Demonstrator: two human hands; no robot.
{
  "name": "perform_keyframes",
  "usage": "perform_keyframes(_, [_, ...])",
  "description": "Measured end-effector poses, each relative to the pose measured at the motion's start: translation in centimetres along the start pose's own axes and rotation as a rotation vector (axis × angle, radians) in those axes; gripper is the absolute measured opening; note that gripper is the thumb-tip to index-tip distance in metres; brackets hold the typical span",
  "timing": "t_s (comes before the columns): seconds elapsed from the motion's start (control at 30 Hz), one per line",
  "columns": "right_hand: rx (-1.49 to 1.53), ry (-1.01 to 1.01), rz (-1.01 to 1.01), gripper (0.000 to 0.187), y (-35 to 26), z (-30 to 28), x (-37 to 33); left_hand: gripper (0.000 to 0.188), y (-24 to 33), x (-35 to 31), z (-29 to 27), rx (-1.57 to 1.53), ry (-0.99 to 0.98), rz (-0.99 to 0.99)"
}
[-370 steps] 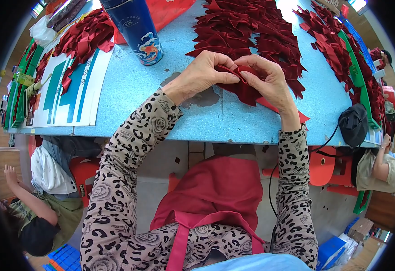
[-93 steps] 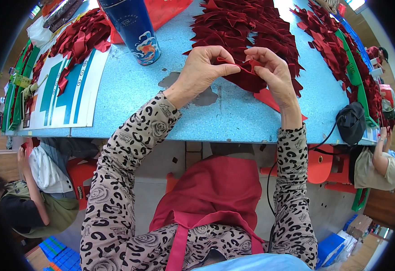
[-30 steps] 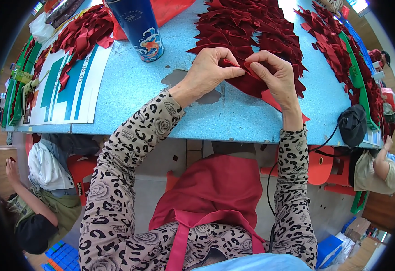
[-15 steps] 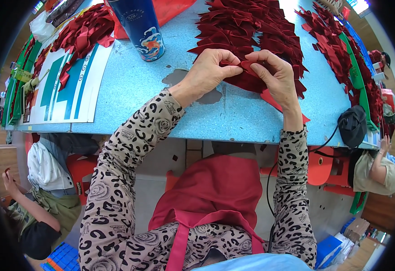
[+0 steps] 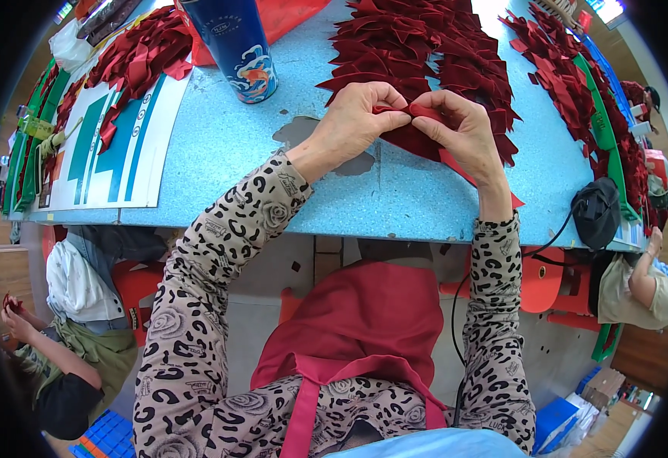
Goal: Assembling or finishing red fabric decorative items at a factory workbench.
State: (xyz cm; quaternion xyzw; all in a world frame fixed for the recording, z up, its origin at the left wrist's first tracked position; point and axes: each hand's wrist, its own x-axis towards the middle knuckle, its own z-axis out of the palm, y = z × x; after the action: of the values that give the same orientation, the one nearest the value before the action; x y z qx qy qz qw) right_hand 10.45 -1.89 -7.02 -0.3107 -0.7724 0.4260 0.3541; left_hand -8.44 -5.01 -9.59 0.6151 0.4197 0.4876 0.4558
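Note:
Both hands meet above the blue table (image 5: pixel 303 195), each pinching the same piece of red ribbon (image 5: pixel 422 111). My left hand (image 5: pixel 343 128) has thumb and forefinger closed on its left side. Close beside it, my right hand (image 5: pixel 462 133) grips the other side, the fingertips of both hands nearly touching. Most of the ribbon is hidden by the fingers, so its exact fold does not show. A red ribbon tail hangs below the right hand toward the table edge. Right behind the hands lie rows of dark red ribbon bows (image 5: pixel 395 46).
A blue tumbler (image 5: pixel 235 46) stands at the back left, by a red bag (image 5: pixel 292 19). Further left, more red ribbon pieces (image 5: pixel 147 49) lie over a white and teal board (image 5: pixel 143 168). At right are a green tray (image 5: pixel 605 130) and a black pouch (image 5: pixel 595 212). Co-workers sit on both sides.
My right fingers have shifted slightly left and closed nearer to my left fingertips on the ribbon. My left hand has barely moved. The co-workers' hands at both sides have moved.

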Motion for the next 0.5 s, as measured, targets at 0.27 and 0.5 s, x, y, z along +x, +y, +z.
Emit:
perform_keyframes(0.27, [0.003,-0.024,0.051,0.016,0.6,-0.3,0.0,0.017,0.3,-0.1,0.0,-0.018,-0.001,-0.013])
perform_keyframes(0.5, [-0.015,0.019,0.022,0.012,0.0,-0.2,-0.1,0.018,1.1,-0.2,0.0,-0.164,-0.003,-0.069])
